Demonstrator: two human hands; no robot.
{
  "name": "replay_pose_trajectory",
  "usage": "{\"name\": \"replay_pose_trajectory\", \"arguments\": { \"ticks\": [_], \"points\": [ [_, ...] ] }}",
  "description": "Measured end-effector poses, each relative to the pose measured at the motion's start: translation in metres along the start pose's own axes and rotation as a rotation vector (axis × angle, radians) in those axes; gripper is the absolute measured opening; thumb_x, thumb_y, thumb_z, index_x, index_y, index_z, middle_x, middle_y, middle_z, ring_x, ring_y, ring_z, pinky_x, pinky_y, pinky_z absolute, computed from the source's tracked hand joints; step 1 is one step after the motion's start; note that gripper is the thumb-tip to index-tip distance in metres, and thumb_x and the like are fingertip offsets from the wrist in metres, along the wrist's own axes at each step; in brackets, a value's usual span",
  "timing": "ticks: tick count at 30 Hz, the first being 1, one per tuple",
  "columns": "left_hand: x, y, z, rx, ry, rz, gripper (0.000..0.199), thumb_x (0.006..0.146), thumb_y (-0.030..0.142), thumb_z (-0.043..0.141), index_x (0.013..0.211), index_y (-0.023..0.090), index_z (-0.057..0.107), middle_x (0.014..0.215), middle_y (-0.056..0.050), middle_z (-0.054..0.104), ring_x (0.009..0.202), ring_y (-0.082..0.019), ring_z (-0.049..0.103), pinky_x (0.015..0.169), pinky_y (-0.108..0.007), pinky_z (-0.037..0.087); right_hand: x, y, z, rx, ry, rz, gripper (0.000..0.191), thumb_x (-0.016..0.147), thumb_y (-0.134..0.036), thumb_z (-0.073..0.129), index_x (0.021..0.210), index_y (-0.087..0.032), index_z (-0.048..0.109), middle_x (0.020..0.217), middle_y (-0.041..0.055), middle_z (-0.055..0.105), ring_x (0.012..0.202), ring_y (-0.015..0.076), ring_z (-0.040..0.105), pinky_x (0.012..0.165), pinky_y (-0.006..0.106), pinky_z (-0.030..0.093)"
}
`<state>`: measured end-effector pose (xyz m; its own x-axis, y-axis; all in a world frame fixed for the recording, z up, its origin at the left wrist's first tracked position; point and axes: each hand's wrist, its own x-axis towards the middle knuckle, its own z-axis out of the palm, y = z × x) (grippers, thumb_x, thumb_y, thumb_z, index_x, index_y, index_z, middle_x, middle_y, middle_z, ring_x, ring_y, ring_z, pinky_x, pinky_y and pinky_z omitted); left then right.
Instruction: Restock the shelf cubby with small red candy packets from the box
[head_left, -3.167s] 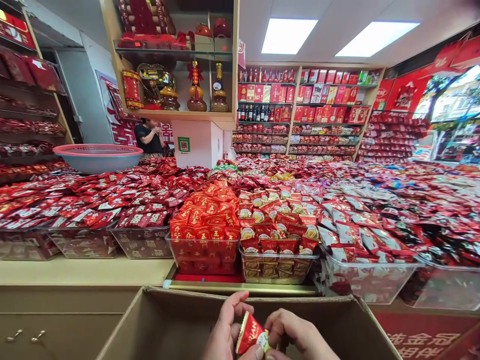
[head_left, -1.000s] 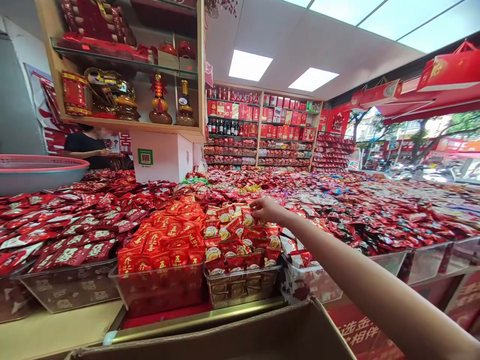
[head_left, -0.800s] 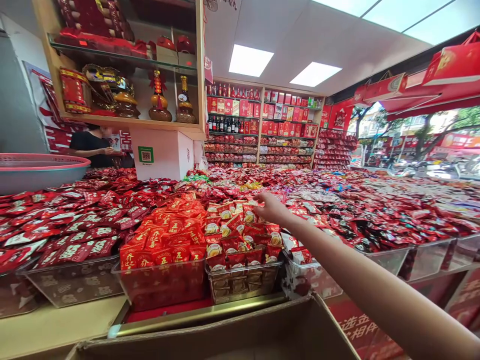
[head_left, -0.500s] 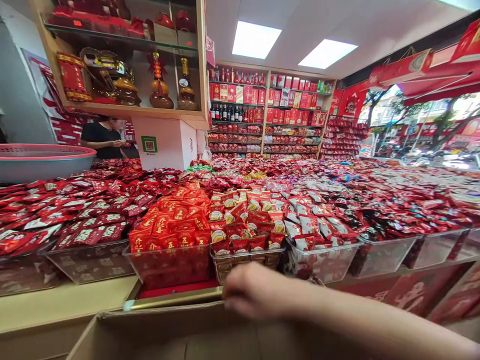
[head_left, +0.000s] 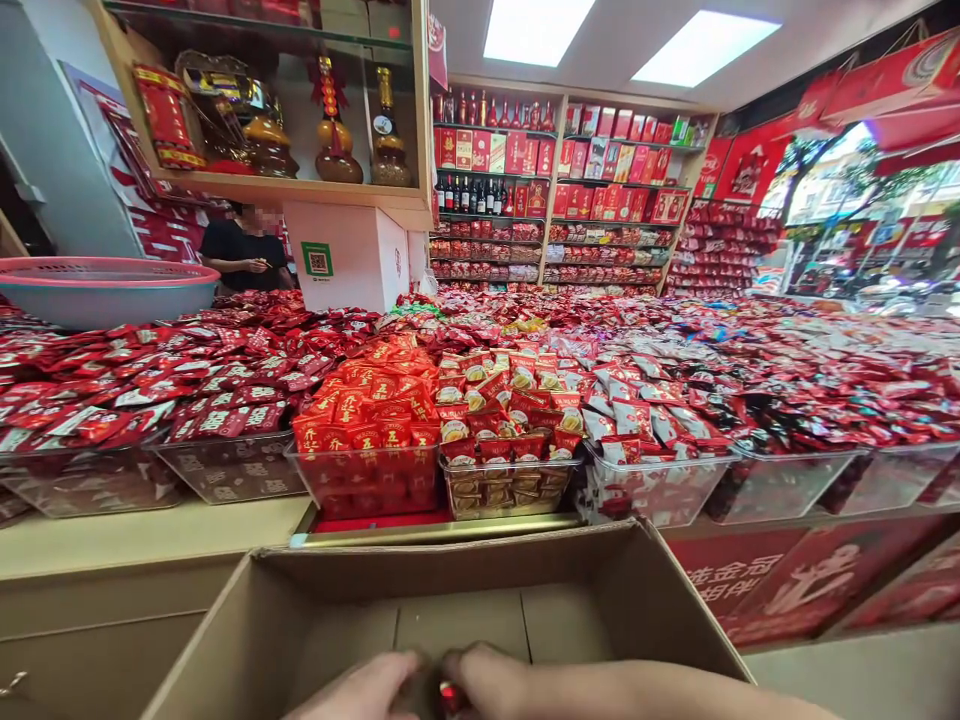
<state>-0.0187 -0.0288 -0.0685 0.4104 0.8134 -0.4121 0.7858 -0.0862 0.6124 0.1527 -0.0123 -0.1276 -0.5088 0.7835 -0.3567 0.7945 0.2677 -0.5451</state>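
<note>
Both hands are low inside an open cardboard box (head_left: 330, 575). My right hand (head_left: 491, 682) has its fingers curled over a small shiny red packet (head_left: 450, 695), only partly visible. To its left, my left hand (head_left: 367, 687) reaches in from the bottom edge, slightly blurred, with the fingers apart and nothing visible in them. Behind the box stands a clear bin (head_left: 510, 490) of red durian-print packets. Beside it on the left is a bin (head_left: 367, 485) of orange-red packets, and on the right a bin (head_left: 652, 495) of white-and-red packets.
More clear bins (head_left: 232, 475) heaped with red packets line the counter. A basin (head_left: 105, 295) stands at the left, below a glass-shelved cabinet (head_left: 285, 195). A person (head_left: 244, 250) in black stands behind. Shelves (head_left: 551, 200) of bottles and boxes fill the back wall.
My right hand has moved from in front of the durian-print packets down into the box. My left hand has come into view. The view has tilted down, showing more of the box.
</note>
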Motion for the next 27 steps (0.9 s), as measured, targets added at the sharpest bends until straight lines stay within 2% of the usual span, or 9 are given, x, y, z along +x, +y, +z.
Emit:
{"name": "replay_pose_trajectory", "arguments": {
  "ticks": [2, 4, 7, 9, 12, 16, 19, 24, 27],
  "points": [
    [0.001, 0.006, -0.008, -0.153, 0.031, 0.080, 0.043, 0.066, 0.025, 0.062, 0.108, 0.017, 0.053, 0.099, -0.006, 0.063, 0.092, -0.022, 0.056, 0.078, -0.030, 0.041, -0.005, -0.012, -0.022, 0.177, 0.061, -0.035, 0.021, 0.056, -0.026, 0.065, 0.075, -0.019, 0.057, 0.061, -0.0038, 0.052, 0.054, 0.0101, 0.047, 0.048, 0.021, 0.037],
    [0.000, 0.015, -0.016, -0.394, -0.064, 0.184, 0.036, 0.072, 0.029, 0.056, 0.105, 0.014, 0.054, 0.090, -0.005, 0.064, 0.085, -0.018, 0.057, 0.072, -0.025, 0.042, -0.009, -0.022, -0.045, 0.479, 0.124, -0.123, 0.016, 0.062, -0.028, 0.062, 0.072, -0.017, 0.055, 0.060, -0.0034, 0.051, 0.053, 0.0084, 0.046, 0.050, 0.021, 0.037],
    [-0.008, 0.030, -0.026, -0.587, -0.091, 0.215, 0.039, 0.077, 0.034, 0.051, 0.111, 0.015, 0.051, 0.078, -0.001, 0.063, 0.068, -0.012, 0.057, 0.059, -0.021, 0.040, -0.019, -0.033, -0.073, 0.868, 0.117, -0.226, 0.025, 0.065, -0.038, 0.060, 0.069, -0.015, 0.052, 0.056, -0.0028, 0.051, 0.048, 0.0074, 0.045, 0.050, 0.022, 0.038],
    [-0.015, 0.039, -0.030, -0.664, -0.063, 0.220, 0.042, 0.077, 0.032, 0.052, 0.116, 0.017, 0.047, 0.077, 0.000, 0.062, 0.065, -0.011, 0.055, 0.056, -0.020, 0.038, -0.029, -0.038, -0.084, 0.987, 0.113, -0.247, 0.032, 0.063, -0.044, 0.061, 0.065, -0.014, 0.052, 0.055, -0.0023, 0.051, 0.047, 0.0068, 0.044, 0.050, 0.022, 0.038],
    [-0.022, 0.045, -0.034, -0.753, -0.002, 0.258, 0.047, 0.077, 0.028, 0.054, 0.121, 0.019, 0.042, 0.084, -0.002, 0.063, 0.067, -0.011, 0.054, 0.057, -0.021, 0.039, -0.041, -0.044, -0.091, 1.104, 0.134, -0.269, 0.033, 0.064, -0.043, 0.062, 0.062, -0.013, 0.051, 0.056, -0.0016, 0.052, 0.049, 0.0061, 0.044, 0.050, 0.021, 0.035],
    [-0.023, 0.046, -0.032, -0.874, 0.050, 0.290, 0.052, 0.077, 0.027, 0.055, 0.124, 0.018, 0.036, 0.081, -0.002, 0.064, 0.069, -0.012, 0.055, 0.060, -0.024, 0.041, -0.046, -0.050, -0.095, 1.215, 0.167, -0.292, 0.030, 0.067, -0.041, 0.061, 0.063, -0.012, 0.051, 0.058, -0.0011, 0.054, 0.050, 0.0053, 0.043, 0.049, 0.019, 0.033],
    [-0.019, 0.047, -0.027, -0.970, 0.060, 0.301, 0.056, 0.075, 0.030, 0.057, 0.124, 0.019, 0.034, 0.087, -0.005, 0.063, 0.073, -0.016, 0.059, 0.062, -0.027, 0.042, -0.046, -0.053, -0.099, 1.229, 0.200, -0.287, 0.032, 0.067, -0.042, 0.061, 0.065, -0.012, 0.052, 0.059, -0.0004, 0.055, 0.049, 0.0055, 0.044, 0.050, 0.019, 0.035],
    [-0.015, 0.047, -0.019, -0.959, 0.168, 0.245, 0.070, 0.071, 0.041, 0.059, 0.127, 0.016, 0.026, 0.083, -0.005, 0.063, 0.071, -0.018, 0.061, 0.059, -0.027, 0.042, -0.043, -0.049, -0.101, 1.076, 0.258, -0.282, 0.035, 0.064, -0.047, 0.061, 0.066, -0.013, 0.053, 0.059, -0.0012, 0.052, 0.049, 0.0073, 0.047, 0.045, 0.020, 0.037],
    [-0.018, 0.045, -0.018, -0.972, 0.143, 0.287, 0.082, 0.069, 0.045, 0.059, 0.131, 0.018, 0.013, 0.075, -0.002, 0.062, 0.066, -0.016, 0.058, 0.057, -0.027, 0.040, -0.046, -0.047, -0.100, 0.954, 0.283, -0.298, 0.030, 0.065, -0.044, 0.061, 0.066, -0.014, 0.053, 0.056, -0.0023, 0.050, 0.045, 0.0065, 0.043, 0.043, 0.019, 0.036]
  ]
}}
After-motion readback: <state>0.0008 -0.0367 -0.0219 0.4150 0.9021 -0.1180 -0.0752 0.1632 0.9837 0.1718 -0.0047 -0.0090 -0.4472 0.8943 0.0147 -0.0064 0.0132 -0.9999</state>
